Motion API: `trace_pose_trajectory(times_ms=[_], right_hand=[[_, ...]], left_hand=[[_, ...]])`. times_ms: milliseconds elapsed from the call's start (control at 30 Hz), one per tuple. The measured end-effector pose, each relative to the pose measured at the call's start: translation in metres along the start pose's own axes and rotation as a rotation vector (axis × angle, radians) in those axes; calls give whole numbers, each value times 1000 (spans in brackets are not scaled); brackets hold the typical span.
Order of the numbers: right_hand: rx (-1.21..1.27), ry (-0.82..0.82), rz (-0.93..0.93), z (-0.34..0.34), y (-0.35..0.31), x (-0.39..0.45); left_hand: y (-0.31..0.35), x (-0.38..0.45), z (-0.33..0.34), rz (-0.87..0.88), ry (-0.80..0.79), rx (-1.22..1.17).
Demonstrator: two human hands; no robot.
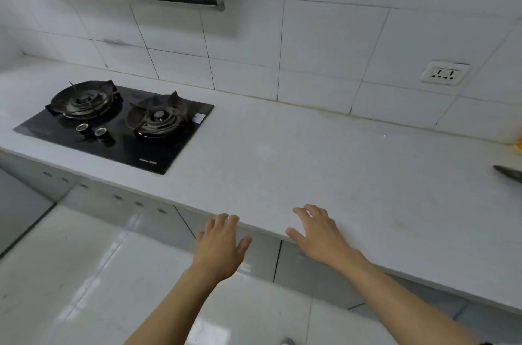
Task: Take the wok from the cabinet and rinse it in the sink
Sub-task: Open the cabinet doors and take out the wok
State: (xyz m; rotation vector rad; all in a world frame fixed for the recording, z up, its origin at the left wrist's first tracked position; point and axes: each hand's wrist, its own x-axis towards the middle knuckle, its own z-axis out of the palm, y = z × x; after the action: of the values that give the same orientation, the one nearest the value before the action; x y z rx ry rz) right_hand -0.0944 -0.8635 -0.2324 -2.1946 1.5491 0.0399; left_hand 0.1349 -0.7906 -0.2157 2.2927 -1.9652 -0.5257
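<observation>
White countertop lies under the right hand, the left hand hovers at its edge, both empty with fingers spread; wok unseen, so best crouch and swing a cabinet door fully wide.

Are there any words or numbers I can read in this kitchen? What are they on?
Gas hob: small white brand print near its front right corner, too blurred to read.
White sticker on the hob's right edge: too small to read.
Wall socket: no words seen.
</observation>
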Motion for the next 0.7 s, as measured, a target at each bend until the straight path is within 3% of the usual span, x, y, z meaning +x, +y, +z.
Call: trace_pose_trajectory(times_ms=[233, 333, 500, 600, 700], right_hand=[[-3, -22, 89, 13, 9, 16], [-26, -40, 86, 17, 14, 24], [5, -47, 62, 33, 17, 38], [97, -25, 65, 48, 14, 47], [90, -10, 91, 65, 15, 56]], left_hand=[[-18, 21, 13, 7, -3, -113], [-23, 33, 19, -54, -35, -310], [-19, 46, 34, -449, -117, -1013], [-18, 56, 50, -795, -49, -1556], [-16, 61, 65, -984, -73, -1943]])
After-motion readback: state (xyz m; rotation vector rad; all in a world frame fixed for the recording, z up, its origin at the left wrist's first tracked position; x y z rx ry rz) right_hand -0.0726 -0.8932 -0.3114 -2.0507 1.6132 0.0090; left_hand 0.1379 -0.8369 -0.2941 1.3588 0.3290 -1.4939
